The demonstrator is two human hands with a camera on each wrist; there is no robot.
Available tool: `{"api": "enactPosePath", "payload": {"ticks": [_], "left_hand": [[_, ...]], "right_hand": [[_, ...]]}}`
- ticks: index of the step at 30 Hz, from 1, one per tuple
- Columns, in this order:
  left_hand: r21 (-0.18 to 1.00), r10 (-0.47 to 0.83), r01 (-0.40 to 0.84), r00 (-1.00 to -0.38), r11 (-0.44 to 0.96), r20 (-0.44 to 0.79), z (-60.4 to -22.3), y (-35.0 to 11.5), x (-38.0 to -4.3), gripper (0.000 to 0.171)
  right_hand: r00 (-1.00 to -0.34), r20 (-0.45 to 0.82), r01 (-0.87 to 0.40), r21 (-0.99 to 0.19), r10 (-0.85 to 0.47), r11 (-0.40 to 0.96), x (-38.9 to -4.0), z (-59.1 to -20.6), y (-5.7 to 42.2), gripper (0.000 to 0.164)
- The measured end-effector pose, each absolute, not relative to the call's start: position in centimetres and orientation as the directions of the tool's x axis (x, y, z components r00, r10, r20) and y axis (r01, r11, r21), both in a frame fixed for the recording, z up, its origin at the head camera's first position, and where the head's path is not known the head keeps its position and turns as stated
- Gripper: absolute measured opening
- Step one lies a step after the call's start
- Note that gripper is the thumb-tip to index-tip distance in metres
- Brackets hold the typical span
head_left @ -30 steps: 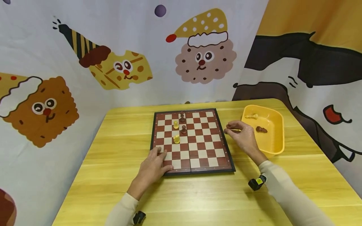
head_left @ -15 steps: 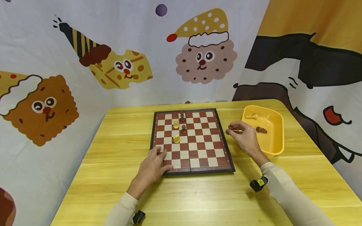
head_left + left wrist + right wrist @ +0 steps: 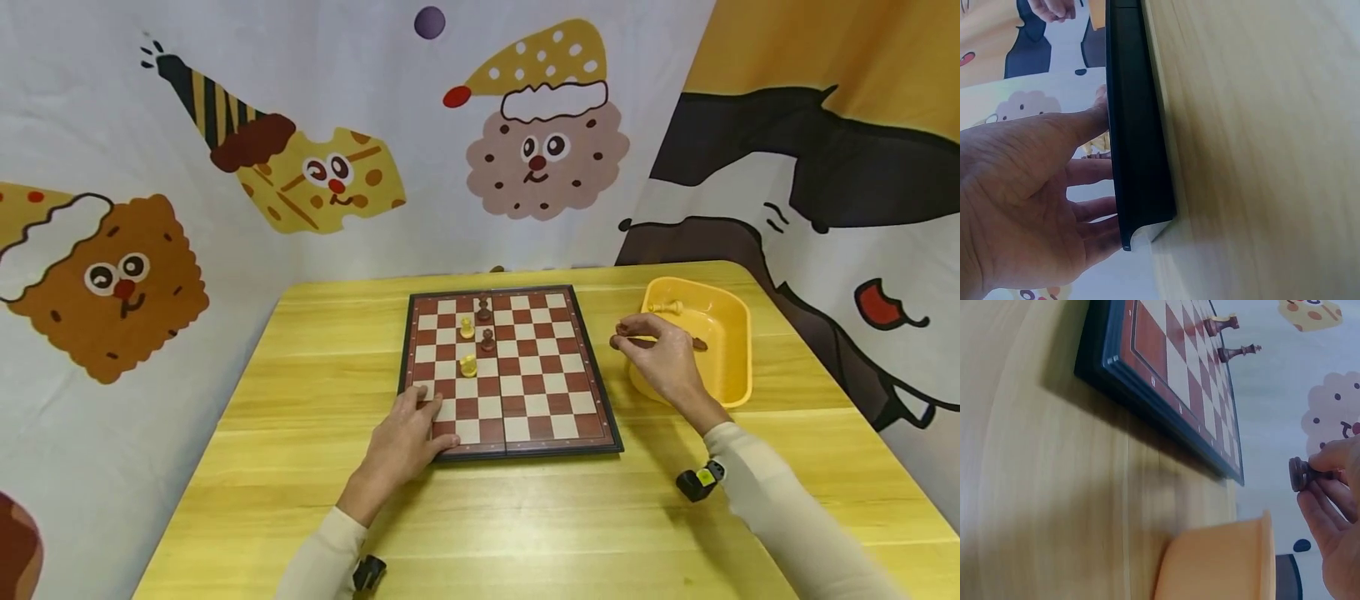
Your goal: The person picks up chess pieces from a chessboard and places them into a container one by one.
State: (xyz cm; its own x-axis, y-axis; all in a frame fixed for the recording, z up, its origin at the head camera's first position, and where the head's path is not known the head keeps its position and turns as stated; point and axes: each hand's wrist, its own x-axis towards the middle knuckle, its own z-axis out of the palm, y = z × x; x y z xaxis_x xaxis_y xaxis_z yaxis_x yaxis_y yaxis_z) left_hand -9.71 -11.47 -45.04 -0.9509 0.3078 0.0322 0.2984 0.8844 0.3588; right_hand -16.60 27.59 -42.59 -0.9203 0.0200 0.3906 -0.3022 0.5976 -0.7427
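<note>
My left hand (image 3: 405,446) rests on the near left corner of the brown-and-cream chessboard (image 3: 536,408), fingers on its top. In the left wrist view, the fingertips and thumb lie over the board's dark edge (image 3: 1138,125). My right hand (image 3: 663,362), held up between the board and the yellow tub, pinches a dark brown chess piece (image 3: 1299,474). Its round base shows in the right wrist view, while the fingers hide its top. Two dark brown pieces (image 3: 487,340) and two pale yellow pieces (image 3: 468,367) stand on the board's left half.
The yellow tub (image 3: 742,367) stands right of the board, partly behind my right hand. A pale yellow piece (image 3: 667,307) and a brown piece (image 3: 700,343) lie in it. Behind the wooden table (image 3: 495,525) hangs a cartoon-printed cloth (image 3: 435,167).
My right hand has moved a little to the right with the brown chess piece, now covering part of the brown piece in the tub. My left hand has stayed on the board.
</note>
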Motion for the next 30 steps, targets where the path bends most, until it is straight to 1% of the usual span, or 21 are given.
{"api": "enactPosePath", "payload": {"ticks": [7,12,18,22,26,30], "left_hand": [[0.346,0.31,0.31,-0.949,0.885,0.057,-44.8,-11.5,-10.3,0.07],[0.351,0.305,0.296,-0.952,0.888,0.031,-44.9,-11.5,-10.0,0.071],[0.352,0.305,0.3,-0.952,0.887,0.043,-45.2,-11.4,-9.9,0.07],[0.362,0.291,0.286,-0.956,0.887,0.041,-45.2,-11.8,-9.6,0.07],[0.367,0.299,0.298,-0.953,0.881,0.057,-45.2,-12.0,-9.5,0.07],[0.371,0.307,0.307,-0.95,0.877,0.059,-45.4,-11.6,-9.8,0.07]], "right_hand": [[-0.927,0.372,-0.273,-0.757,0.047,0.593,-17.1,-41.8,29.2,0.023],[-0.944,0.32,-0.224,-0.798,0.078,0.559,-16.6,-41.9,30.2,0.024],[-0.933,0.352,-0.255,-0.788,0.07,0.561,-16.0,-42.3,30.8,0.024],[-0.936,0.341,-0.248,-0.813,0.086,0.526,-15.2,-42.2,29.9,0.023],[-0.936,0.334,-0.237,-0.832,0.112,0.502,-15.0,-42.4,29.7,0.025],[-0.929,0.347,-0.226,-0.806,0.127,0.547,-15.6,-43.2,31.2,0.026]]}}
